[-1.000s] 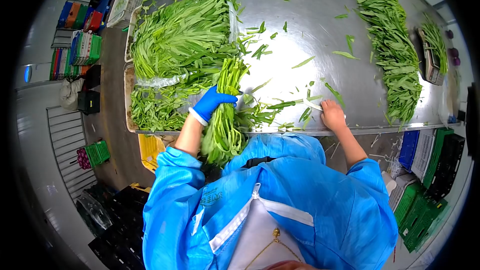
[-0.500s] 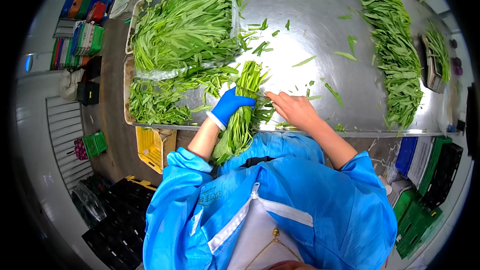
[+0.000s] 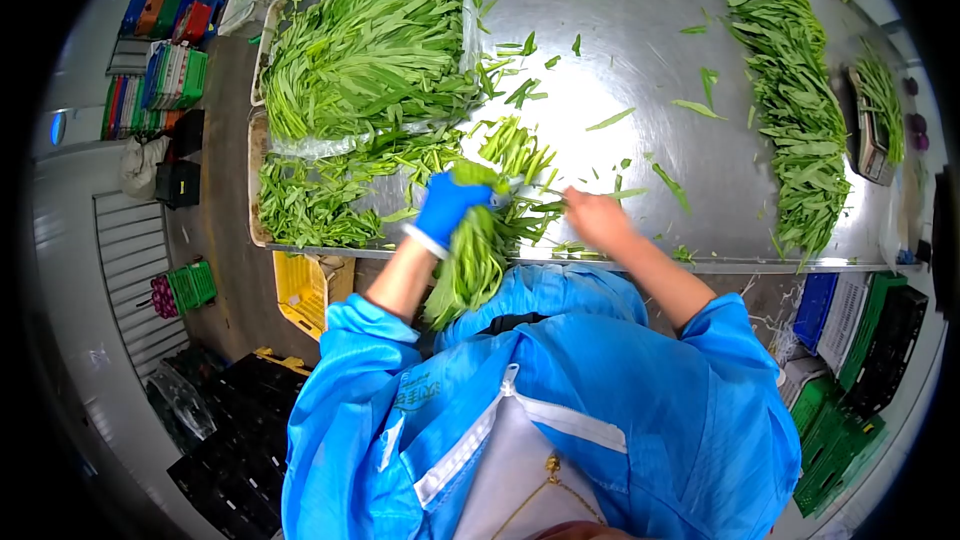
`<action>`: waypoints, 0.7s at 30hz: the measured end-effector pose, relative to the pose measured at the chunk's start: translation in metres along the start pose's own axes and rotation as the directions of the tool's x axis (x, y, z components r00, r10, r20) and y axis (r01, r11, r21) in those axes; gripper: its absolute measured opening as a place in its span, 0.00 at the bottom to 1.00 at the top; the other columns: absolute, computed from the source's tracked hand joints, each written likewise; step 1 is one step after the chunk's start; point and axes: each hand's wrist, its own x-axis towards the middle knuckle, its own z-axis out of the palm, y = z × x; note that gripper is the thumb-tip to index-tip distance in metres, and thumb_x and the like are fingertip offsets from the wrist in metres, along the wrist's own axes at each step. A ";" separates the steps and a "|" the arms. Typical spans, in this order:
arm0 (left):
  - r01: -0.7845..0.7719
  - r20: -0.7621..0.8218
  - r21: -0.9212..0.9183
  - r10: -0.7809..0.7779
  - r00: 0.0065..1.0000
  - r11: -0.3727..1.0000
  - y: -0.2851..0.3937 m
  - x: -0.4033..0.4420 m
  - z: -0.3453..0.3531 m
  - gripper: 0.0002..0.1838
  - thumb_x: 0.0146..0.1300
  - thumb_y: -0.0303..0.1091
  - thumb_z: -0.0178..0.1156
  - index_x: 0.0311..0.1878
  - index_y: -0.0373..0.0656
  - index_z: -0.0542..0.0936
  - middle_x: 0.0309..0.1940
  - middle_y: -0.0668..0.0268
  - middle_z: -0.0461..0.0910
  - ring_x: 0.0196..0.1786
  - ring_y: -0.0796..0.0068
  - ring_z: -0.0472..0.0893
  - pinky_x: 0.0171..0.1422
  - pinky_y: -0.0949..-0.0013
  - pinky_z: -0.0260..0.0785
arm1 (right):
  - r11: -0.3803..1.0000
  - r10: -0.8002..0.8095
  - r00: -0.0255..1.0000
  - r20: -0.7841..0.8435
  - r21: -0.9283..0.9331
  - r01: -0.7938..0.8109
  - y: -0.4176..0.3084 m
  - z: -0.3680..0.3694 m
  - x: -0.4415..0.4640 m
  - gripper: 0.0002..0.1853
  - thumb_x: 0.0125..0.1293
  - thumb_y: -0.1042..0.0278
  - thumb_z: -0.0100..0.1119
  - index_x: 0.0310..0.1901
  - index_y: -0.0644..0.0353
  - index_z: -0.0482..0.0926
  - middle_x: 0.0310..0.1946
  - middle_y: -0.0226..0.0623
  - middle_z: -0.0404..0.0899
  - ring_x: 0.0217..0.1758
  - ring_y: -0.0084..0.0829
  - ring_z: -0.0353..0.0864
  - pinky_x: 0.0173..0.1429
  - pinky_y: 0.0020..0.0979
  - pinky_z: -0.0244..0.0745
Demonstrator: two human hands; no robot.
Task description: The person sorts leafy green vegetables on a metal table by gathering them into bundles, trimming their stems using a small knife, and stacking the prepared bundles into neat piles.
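My left hand (image 3: 450,208), in a blue glove, is closed round a bunch of leafy greens (image 3: 472,260) that looks like water spinach. The leaves hang down over the table's near edge toward my lap, and the stem end points away from me. My bare right hand (image 3: 600,222) grips a knife (image 3: 541,188), its thin blade blurred and pointing left toward the bunch. Just beyond the blade lies a clump of severed stems (image 3: 515,147) on the metal table (image 3: 620,30).
A big pile of greens (image 3: 375,50) lies on clear plastic at the left, with loose leaves (image 3: 315,205) nearer me. A long row of greens (image 3: 785,100) runs down the right, beside a scale (image 3: 868,130). A yellow crate (image 3: 303,292) stands below the table.
The stem ends have come apart from the bunch and lie on the table. My right hand has moved right and slightly nearer me with the knife; my left hand has shifted slightly left.
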 end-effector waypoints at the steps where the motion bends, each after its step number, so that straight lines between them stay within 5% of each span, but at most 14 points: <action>1: -0.080 -0.065 -0.079 0.075 0.995 0.994 0.019 -0.004 -0.013 0.12 0.51 0.27 0.63 0.40 0.36 0.82 0.30 0.65 0.82 0.33 0.74 0.81 0.40 0.70 0.73 | 0.995 0.101 0.988 0.116 -0.032 -0.098 0.036 0.012 -0.014 0.10 0.64 0.67 0.48 0.44 0.62 0.70 0.30 0.49 0.81 0.32 0.52 0.81 0.38 0.51 0.75; 6: -0.446 -0.304 -0.215 0.374 0.876 0.869 0.068 -0.006 -0.057 0.10 0.52 0.24 0.63 0.40 0.34 0.82 0.33 0.62 0.83 0.37 0.71 0.82 0.45 0.69 0.75 | 0.983 0.148 0.965 0.218 0.075 -0.168 0.073 -0.029 -0.058 0.22 0.61 0.59 0.58 0.56 0.56 0.71 0.39 0.51 0.81 0.43 0.51 0.80 0.48 0.48 0.74; 9: -0.527 -0.309 -0.289 0.443 0.841 0.799 0.070 0.001 -0.037 0.16 0.51 0.22 0.62 0.46 0.34 0.79 0.39 0.60 0.83 0.42 0.68 0.82 0.51 0.66 0.74 | 0.942 0.276 0.902 0.332 -0.281 -0.185 0.079 -0.078 -0.038 0.28 0.59 0.56 0.62 0.59 0.57 0.70 0.48 0.50 0.78 0.53 0.49 0.76 0.58 0.46 0.69; 11: -0.494 -0.241 -0.460 0.432 0.869 0.738 0.062 0.005 -0.016 0.19 0.52 0.21 0.60 0.50 0.33 0.77 0.42 0.59 0.82 0.45 0.66 0.82 0.54 0.64 0.73 | 0.966 0.166 0.985 0.044 -0.209 -0.153 0.095 -0.099 -0.019 0.27 0.61 0.55 0.61 0.59 0.59 0.71 0.55 0.48 0.74 0.59 0.48 0.72 0.63 0.44 0.65; 13: -0.363 -0.143 -0.625 0.356 0.924 0.692 0.054 0.000 0.012 0.20 0.54 0.24 0.58 0.52 0.33 0.75 0.41 0.59 0.81 0.48 0.65 0.80 0.59 0.62 0.70 | 0.983 0.121 0.979 -0.165 0.154 -0.096 0.067 -0.144 0.006 0.29 0.65 0.52 0.57 0.62 0.63 0.69 0.58 0.46 0.74 0.62 0.42 0.72 0.67 0.38 0.63; 15: -0.281 -0.047 -0.727 0.363 0.931 0.627 0.050 -0.006 0.042 0.22 0.55 0.26 0.57 0.55 0.33 0.73 0.41 0.59 0.80 0.50 0.64 0.78 0.63 0.61 0.68 | 0.782 0.115 0.974 -0.197 0.622 0.033 0.036 -0.172 0.030 0.29 0.68 0.48 0.51 0.62 0.62 0.70 0.58 0.41 0.75 0.62 0.37 0.72 0.66 0.35 0.64; 18: -0.169 0.073 -0.792 0.366 0.928 0.587 0.046 -0.014 0.069 0.25 0.54 0.25 0.55 0.58 0.32 0.70 0.41 0.58 0.80 0.51 0.63 0.78 0.64 0.61 0.67 | 0.589 -0.093 0.994 -0.052 0.802 0.097 0.030 -0.137 0.053 0.28 0.70 0.48 0.47 0.62 0.61 0.70 0.58 0.38 0.75 0.60 0.34 0.73 0.65 0.33 0.66; 19: -0.165 0.072 -0.788 0.356 0.932 0.593 0.044 -0.014 0.070 0.25 0.54 0.25 0.55 0.58 0.32 0.70 0.42 0.58 0.80 0.50 0.63 0.79 0.62 0.61 0.69 | 0.506 0.046 0.961 0.273 0.823 -0.258 0.029 -0.119 0.044 0.26 0.70 0.52 0.45 0.63 0.61 0.69 0.59 0.37 0.74 0.62 0.33 0.71 0.65 0.33 0.66; 20: -0.165 0.068 -0.785 0.348 0.935 0.598 0.043 -0.013 0.069 0.25 0.54 0.24 0.55 0.58 0.32 0.71 0.42 0.59 0.81 0.48 0.64 0.79 0.60 0.62 0.70 | 0.379 0.142 0.805 0.576 0.720 -0.582 0.027 -0.098 0.031 0.25 0.71 0.56 0.44 0.64 0.61 0.67 0.60 0.37 0.73 0.63 0.32 0.70 0.65 0.33 0.66; 21: -0.189 0.036 -0.758 0.329 0.943 0.624 0.044 -0.011 0.064 0.23 0.54 0.24 0.56 0.56 0.33 0.72 0.41 0.59 0.81 0.47 0.65 0.80 0.57 0.63 0.72 | 0.341 0.071 0.776 0.627 0.716 -0.610 0.036 -0.073 0.020 0.26 0.68 0.61 0.46 0.66 0.61 0.64 0.63 0.37 0.70 0.65 0.31 0.68 0.66 0.32 0.65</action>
